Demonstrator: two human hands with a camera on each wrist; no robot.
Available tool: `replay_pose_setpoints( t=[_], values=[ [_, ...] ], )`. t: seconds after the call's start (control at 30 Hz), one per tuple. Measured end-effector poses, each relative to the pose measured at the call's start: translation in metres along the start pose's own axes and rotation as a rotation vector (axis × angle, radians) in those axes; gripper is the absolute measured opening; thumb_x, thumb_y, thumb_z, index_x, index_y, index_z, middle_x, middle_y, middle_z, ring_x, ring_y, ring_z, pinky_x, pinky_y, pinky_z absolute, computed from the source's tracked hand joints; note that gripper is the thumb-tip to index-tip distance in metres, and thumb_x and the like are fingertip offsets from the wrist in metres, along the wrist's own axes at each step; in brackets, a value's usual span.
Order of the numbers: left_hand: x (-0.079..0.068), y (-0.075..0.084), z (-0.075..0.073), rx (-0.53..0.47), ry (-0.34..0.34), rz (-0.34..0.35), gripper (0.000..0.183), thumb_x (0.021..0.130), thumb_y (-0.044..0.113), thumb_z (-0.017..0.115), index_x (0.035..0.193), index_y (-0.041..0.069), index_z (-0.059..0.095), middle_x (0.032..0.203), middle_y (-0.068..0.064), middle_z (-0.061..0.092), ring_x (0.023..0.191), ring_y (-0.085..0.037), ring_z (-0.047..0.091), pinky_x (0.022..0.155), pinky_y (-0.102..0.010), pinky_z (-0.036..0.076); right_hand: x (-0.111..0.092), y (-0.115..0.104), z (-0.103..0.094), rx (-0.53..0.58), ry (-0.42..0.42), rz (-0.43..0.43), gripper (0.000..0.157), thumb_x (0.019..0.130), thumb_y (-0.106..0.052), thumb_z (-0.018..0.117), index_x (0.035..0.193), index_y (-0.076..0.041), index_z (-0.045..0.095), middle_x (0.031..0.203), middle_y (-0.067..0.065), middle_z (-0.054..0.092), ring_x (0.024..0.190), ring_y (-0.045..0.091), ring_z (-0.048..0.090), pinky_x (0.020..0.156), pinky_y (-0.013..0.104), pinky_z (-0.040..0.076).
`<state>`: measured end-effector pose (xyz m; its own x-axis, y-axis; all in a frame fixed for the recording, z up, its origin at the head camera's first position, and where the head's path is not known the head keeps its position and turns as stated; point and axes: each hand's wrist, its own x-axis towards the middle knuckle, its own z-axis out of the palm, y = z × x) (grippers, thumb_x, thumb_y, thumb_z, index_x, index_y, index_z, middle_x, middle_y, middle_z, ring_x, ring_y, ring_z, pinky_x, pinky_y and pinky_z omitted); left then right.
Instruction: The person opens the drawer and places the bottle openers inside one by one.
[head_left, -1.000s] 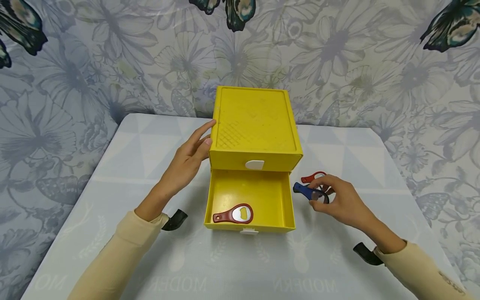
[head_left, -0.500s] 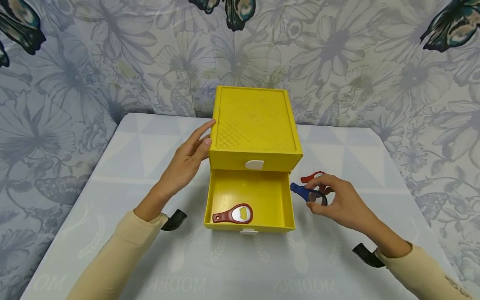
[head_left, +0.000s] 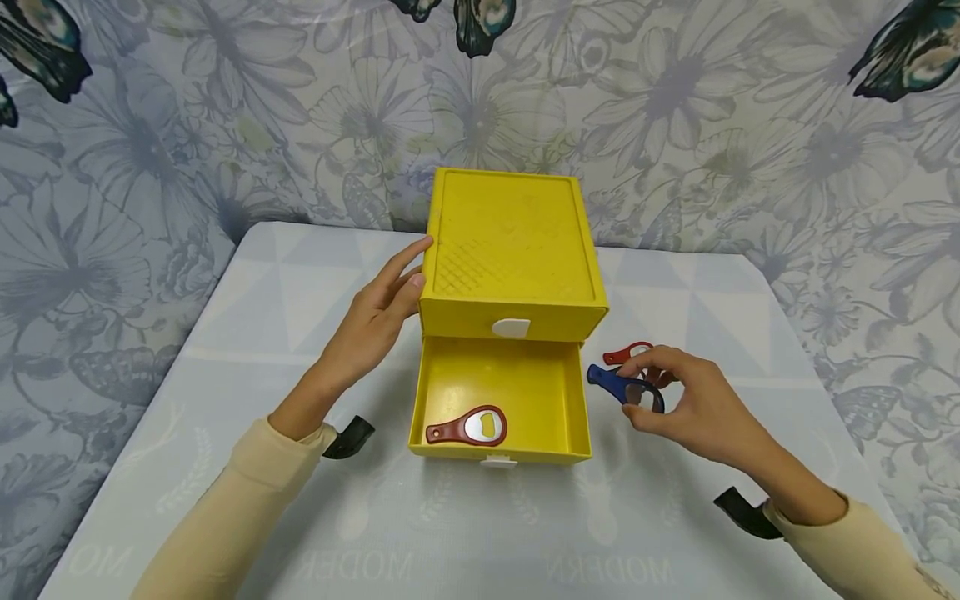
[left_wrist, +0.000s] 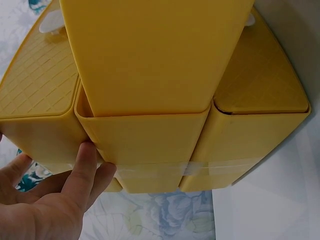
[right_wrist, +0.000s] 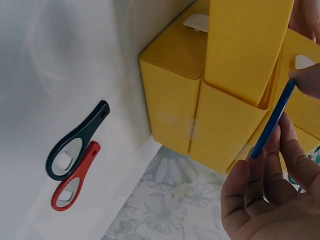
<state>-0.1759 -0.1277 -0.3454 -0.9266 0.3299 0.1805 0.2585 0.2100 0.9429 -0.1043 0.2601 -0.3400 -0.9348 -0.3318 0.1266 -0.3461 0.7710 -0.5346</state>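
My left hand (head_left: 375, 321) rests its fingertips against the left side of a yellow drawer unit (head_left: 517, 237). Those fingers (left_wrist: 82, 167) look extended along the plastic wall in the left wrist view. Just right of the pulled-out drawer (head_left: 517, 375), my right hand (head_left: 693, 400) pinches a blue bottle opener (head_left: 609, 382) by its round end. The right wrist view shows the blue opener (right_wrist: 274, 120) edge-on between thumb and fingertips, above the table. A dark red bottle opener (head_left: 467, 427) lies at the front of the drawer.
On the table, right of the unit, lie a red bottle opener (right_wrist: 75, 177) and a dark one (right_wrist: 77, 142), side by side; the right hand partly covers them in the head view. The upper drawer (head_left: 465, 319) is closed. A patterned wall (head_left: 675, 125) stands behind the table.
With the blue bottle opener in its pinch, my right hand shifts slightly left, then back right, away from the drawer. My left hand stays on the unit's side.
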Motion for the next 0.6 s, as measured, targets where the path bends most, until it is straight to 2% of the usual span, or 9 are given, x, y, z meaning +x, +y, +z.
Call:
replay_pose_setpoints(
  t=[0.23,0.4,0.6],
  values=[
    [0.0,0.0,0.0,-0.008,0.0,0.002,0.048,0.108,0.043,0.04,0.155,0.047,0.028,0.16,0.001,0.036,0.144,-0.019,0.042,0.111,-0.049,0.046,0.007,-0.011,0.0,0.073,-0.014,-0.079,0.041,0.077,-0.008,0.085,0.108,-0.029,0.069,0.116,-0.008,0.07,0.088,0.012,0.059,0.076,0.021,0.051],
    [0.0,-0.001,0.0,-0.003,-0.001,0.0,0.048,0.108,0.044,0.04,0.155,0.047,0.028,0.16,0.001,0.036,0.144,-0.019,0.041,0.111,-0.049,0.046,0.01,-0.018,0.001,0.085,-0.023,-0.088,0.041,0.076,-0.007,0.085,0.107,-0.028,0.069,0.106,-0.009,0.07,0.085,0.012,0.057,0.073,0.022,0.051],
    [0.0,-0.001,0.0,-0.003,0.002,-0.001,0.048,0.108,0.044,0.041,0.154,0.048,0.029,0.159,0.001,0.037,0.142,-0.02,0.044,0.11,-0.048,0.047,0.017,-0.027,0.003,0.095,-0.045,-0.139,0.041,0.076,-0.004,0.083,0.107,-0.027,0.068,0.093,-0.014,0.065,0.083,0.008,0.056,0.072,0.024,0.05]
  ],
)
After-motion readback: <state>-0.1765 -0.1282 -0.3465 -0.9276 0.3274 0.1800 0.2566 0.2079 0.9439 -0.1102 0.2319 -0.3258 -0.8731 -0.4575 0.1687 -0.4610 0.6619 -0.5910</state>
